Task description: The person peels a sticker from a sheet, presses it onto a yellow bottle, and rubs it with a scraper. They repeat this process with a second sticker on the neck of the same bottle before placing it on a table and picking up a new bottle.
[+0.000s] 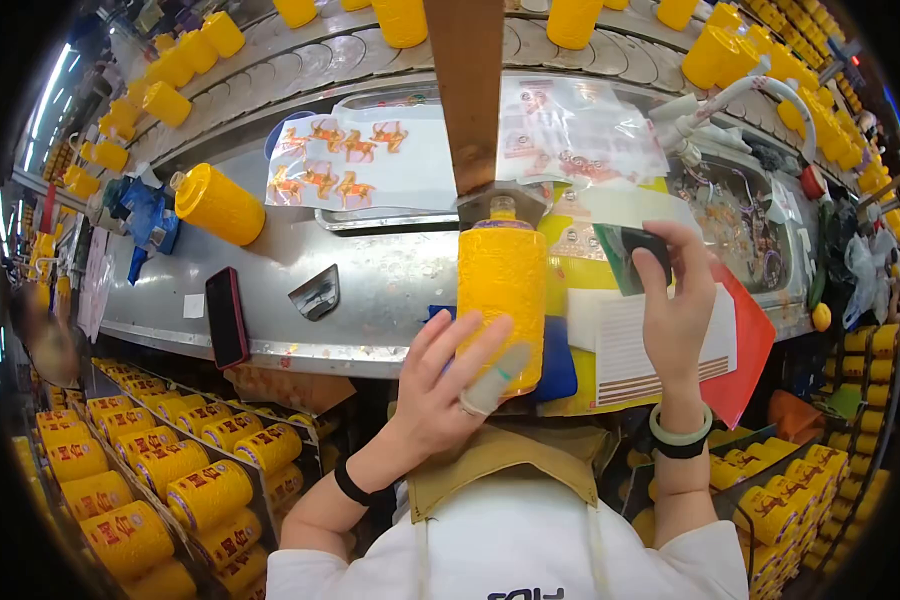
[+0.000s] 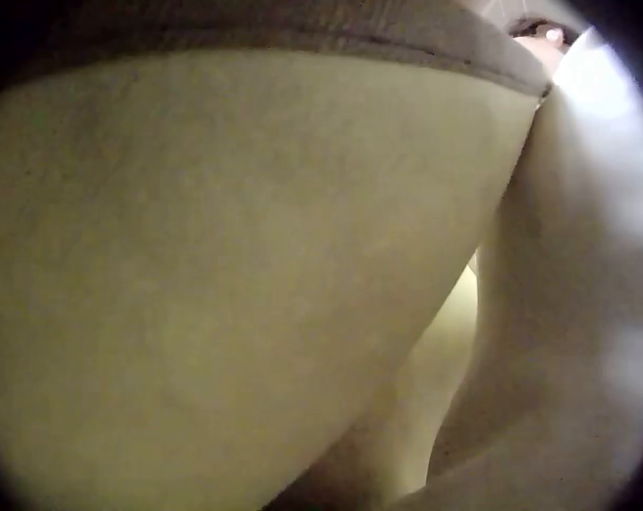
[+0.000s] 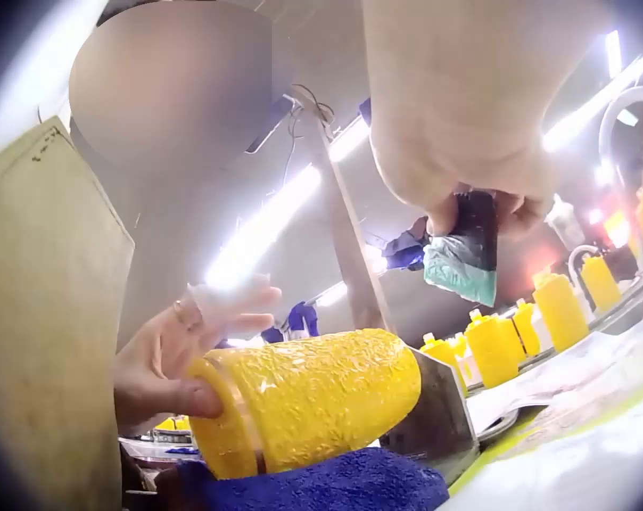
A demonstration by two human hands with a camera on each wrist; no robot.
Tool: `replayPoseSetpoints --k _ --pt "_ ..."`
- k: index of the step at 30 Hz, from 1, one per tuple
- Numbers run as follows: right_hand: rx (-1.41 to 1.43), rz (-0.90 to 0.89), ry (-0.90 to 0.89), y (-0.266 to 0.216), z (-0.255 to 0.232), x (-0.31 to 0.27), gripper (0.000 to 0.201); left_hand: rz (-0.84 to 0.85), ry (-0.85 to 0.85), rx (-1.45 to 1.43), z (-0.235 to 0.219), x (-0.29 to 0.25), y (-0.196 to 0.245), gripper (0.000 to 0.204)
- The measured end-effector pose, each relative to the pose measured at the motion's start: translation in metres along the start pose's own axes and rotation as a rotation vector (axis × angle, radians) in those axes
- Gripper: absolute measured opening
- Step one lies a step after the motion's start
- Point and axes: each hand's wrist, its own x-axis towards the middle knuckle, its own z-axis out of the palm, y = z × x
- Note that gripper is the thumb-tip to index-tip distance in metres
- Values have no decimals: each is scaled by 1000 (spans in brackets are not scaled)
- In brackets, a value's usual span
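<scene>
Embossed yellow bottle, blue cloth, metal bench

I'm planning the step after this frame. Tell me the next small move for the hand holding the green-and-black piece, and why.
Probably lower the right hand so the green-and-black piece meets the yellow bottle. The piece is pinched up in the air, apart from the bottle, while the left hand already steadies the bottle's base where it lies on the blue cloth.
</scene>
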Motion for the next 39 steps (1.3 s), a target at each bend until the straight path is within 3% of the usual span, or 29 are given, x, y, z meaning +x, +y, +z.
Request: replayPoseSetpoints --k 1,3,4,5,8,11,12,13,15,16,18,20,21,24,26,29,31,35,37,39 --pt "-5 0 4 1 -3 -3 22 4 1 -5 3 -2 1 57" --pt "62 83 5 6 -7 -9 21 -310 2 -206 6 -3 4 90" --pt "111 130 -29 12 -11 -13 22 -310 -78 -228 2 -5 -2 114" --pt "111 117 -24 16 -10 -16 22 -302 -67 -226 -3 -6 -8 114" --pt "285 248 -150 19 -15 -19 25 -312 -247 -291 -20 -6 -27 127" --pt "302 335 -215 16 -17 -23 22 -178 -205 -100 -41 -11 -48 101" --pt "322 374 -241 17 -17 -24 22 -169 -203 -106 -45 -16 -59 101" --pt "316 377 -230 16 -15 -25 22 -21 -232 -8 -47 -24 -72 88" --pt "77 207 -281 12 -14 -26 24 207 -293 134 -56 -23 -93 61" --pt "54 218 -255 9 -14 -25 24 229 -339 253 -68 -22 -107 62" --pt "-4 157 -337 3 -13 -22 26 109 -70 226 -86 7 -114 63" --pt "19 150 -333 2 -7 -24 25 106 110 364 -104 50 -102 60" --pt "61 134 -347 5 -4 -25 25 113 112 358 -98 59 -98 60" --pt "32 71 -399 8 -3 -25 23 -117 504 -87 -77 71 -87 42" --pt "-5 68 -425 2 0 -20 22 -210 297 29 -67 71 -86 40" --pt "7 74 -432 4 -5 -17 21 -306 248 49 -40 59 -123 47" --pt "17 121 -372 6 -7 -19 20 -576 50 199 -29 44 -151 46" --pt "25 118 -396 9 7 -27 18 -559 -126 159 -8 50 -199 45" --pt "52 97 -392 5 17 -32 19 -384 -343 332 14 62 -215 48" --pt "103 149 -390 2 23 -38 19 -326 -295 347 51 70 -244 50"
